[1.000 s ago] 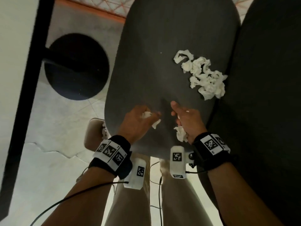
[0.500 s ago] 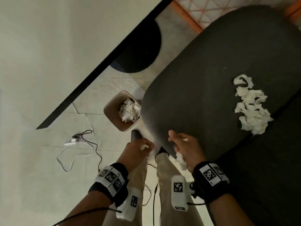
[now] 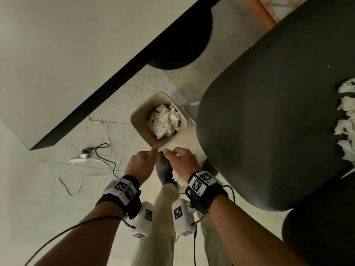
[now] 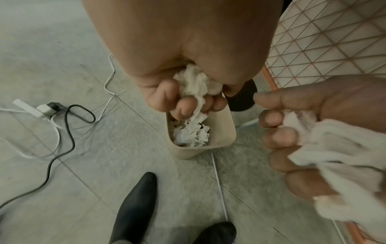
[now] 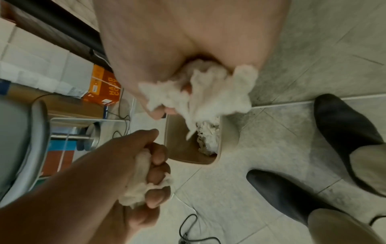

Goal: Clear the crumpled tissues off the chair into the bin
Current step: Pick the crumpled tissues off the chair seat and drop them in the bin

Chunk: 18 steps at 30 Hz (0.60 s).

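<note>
Head view, left hand (image 3: 141, 166) and right hand (image 3: 181, 163) gripping tissues (image 4: 196, 85), above bin (image 3: 140, 121)

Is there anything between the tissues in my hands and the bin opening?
Nothing visible is in the way. The left hand and right hand each hold a crumpled wad just short of the near rim of the bin. Its mouth is open with no lid, though the tissue pile inside sits fairly high.
</note>
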Motion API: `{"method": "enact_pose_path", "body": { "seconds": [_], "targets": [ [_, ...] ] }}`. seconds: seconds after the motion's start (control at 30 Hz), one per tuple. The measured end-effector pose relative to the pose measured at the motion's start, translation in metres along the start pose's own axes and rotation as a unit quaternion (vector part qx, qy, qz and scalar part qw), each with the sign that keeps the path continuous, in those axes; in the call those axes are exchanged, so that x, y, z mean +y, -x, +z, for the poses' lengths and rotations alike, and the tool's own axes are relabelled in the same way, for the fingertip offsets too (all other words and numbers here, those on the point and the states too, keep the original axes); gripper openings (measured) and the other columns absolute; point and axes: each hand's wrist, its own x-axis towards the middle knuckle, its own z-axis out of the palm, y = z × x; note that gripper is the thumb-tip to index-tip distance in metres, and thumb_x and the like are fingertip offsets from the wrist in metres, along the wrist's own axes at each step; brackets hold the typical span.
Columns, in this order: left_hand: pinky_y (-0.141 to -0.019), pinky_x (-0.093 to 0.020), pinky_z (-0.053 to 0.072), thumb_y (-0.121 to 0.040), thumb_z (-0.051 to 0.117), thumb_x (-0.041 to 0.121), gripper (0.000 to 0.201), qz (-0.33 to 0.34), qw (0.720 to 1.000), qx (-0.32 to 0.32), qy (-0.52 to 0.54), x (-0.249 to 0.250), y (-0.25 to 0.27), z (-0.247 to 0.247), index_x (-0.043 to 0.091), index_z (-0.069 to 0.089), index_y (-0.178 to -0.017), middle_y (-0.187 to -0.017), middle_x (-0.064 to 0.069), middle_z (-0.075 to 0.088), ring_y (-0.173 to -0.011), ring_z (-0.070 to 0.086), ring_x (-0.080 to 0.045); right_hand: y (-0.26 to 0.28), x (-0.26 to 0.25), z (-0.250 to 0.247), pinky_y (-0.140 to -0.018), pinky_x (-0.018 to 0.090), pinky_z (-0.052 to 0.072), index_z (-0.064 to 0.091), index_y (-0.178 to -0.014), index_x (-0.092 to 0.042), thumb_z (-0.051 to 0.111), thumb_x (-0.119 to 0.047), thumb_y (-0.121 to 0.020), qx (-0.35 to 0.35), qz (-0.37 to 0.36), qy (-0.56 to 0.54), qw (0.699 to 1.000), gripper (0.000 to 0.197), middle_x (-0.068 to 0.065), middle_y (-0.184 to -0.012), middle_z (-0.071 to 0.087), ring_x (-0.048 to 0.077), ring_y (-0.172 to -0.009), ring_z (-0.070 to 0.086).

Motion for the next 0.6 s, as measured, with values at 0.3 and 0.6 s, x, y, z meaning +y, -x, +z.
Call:
{"method": "enact_pose_path", "body": {
  "seconds": [0.3, 0.6],
  "targets": [
    [-0.083, -0.047, 0.058, -0.079, 0.047, 0.031, 0.018, 0.003, 0.999, -0.049, 0.009, -0.018, -0.11, -0.004, 0.028, 0.065, -0.08, -0.1, -0.009, 0.068, -0.088, 0.067, -0.031, -0.129, 0.003, 0.042, -0.086, 0.045, 0.05, 0.053, -0.104, -0.022, 0.059, -0.028, -0.083, 0.01, 0.041, -0.196, 0.98, 0.023, 0.008, -0.11, 0.061, 0.029, -0.1, 0.06],
    [-0.092, -0.05, 0.054, -0.052, 0.067, 0.05, 0.088, 0.058, 0.996, -0.023, -0.069, -0.022, -0.175, -0.004, 0.04, 0.038, -0.134, -0.131, -0.006, 0.055, -0.106, 0.062, -0.033, -0.201, 0.001, 0.044, -0.099, 0.05, 0.045, 0.055, -0.122, -0.018, 0.057, -0.056, -0.067, 0.105, 0.071, -0.359, 0.925, 0.067, 0.011, -0.134, 0.053, 0.032, -0.121, 0.05]
  ]
}}
